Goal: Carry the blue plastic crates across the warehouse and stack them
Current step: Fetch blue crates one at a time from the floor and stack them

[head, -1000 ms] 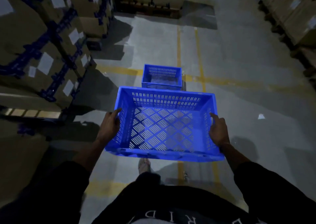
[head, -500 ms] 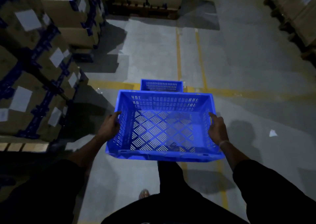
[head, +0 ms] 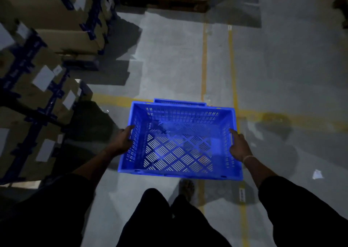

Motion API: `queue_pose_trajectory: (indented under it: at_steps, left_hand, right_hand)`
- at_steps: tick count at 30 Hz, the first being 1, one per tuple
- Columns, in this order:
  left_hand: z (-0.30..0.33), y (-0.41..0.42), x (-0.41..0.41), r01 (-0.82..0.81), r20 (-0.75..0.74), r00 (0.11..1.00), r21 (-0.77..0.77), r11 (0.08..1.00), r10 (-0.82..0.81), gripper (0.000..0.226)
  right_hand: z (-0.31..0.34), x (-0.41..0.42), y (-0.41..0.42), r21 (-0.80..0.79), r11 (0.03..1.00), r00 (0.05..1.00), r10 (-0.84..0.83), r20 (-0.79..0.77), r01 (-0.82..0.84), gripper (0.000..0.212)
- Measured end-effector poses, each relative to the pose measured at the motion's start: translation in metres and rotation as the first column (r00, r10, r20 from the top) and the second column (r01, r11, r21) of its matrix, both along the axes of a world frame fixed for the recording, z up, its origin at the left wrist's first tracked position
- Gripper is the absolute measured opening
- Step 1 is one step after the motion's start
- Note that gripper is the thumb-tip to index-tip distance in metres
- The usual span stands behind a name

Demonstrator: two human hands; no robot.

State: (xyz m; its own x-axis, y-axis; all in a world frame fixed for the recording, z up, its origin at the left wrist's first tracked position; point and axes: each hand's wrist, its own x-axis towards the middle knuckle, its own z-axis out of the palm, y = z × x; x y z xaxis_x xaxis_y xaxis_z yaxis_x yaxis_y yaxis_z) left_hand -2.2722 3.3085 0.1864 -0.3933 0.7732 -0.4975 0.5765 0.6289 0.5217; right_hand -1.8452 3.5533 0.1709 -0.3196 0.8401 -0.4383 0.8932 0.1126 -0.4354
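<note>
I hold an empty blue plastic crate with slotted walls and a lattice floor, level in front of my waist. My left hand grips its left wall and my right hand grips its right wall. Just beyond the held crate's far rim, only the top edge of a second blue crate shows on the floor; the rest is hidden behind the one I carry.
Stacks of cardboard boxes with blue tape line the left side. More boxes on a pallet stand at the far end. Yellow floor lines cross the grey concrete. A scrap of paper lies at right.
I have walked forward: the crate on the floor has slid almost fully behind the held crate, and the boxes at left have come nearer. Both hands keep the same grip.
</note>
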Motion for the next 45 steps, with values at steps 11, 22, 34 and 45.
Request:
queue_pose_trajectory:
  at_steps: [11,22,34,45]
  left_hand:
    - [-0.190,0.146,-0.140,-0.002,0.247,0.969,-0.058,0.998,0.016,0.077]
    - [-0.368,0.262,-0.176,-0.129,0.322,0.939,0.000,0.992,0.122,0.078]
    - [-0.408,0.281,-0.186,-0.006,0.219,0.976,-0.018,1.000,0.010,0.079]
    - [-0.409,0.279,-0.193,0.168,0.051,0.984,0.021,0.986,-0.168,0.072]
  right_hand:
    - [-0.122,-0.106,0.148,-0.080,0.997,0.995,-0.015,0.103,0.023,0.089]
    - [-0.324,-0.172,0.255,-0.032,0.998,0.987,-0.041,0.154,0.046,0.080]
    - [-0.376,-0.168,0.272,-0.028,1.000,0.983,-0.005,0.182,0.010,0.079]
    - [-0.391,-0.166,0.274,-0.003,0.999,0.987,0.050,0.152,-0.050,0.081]
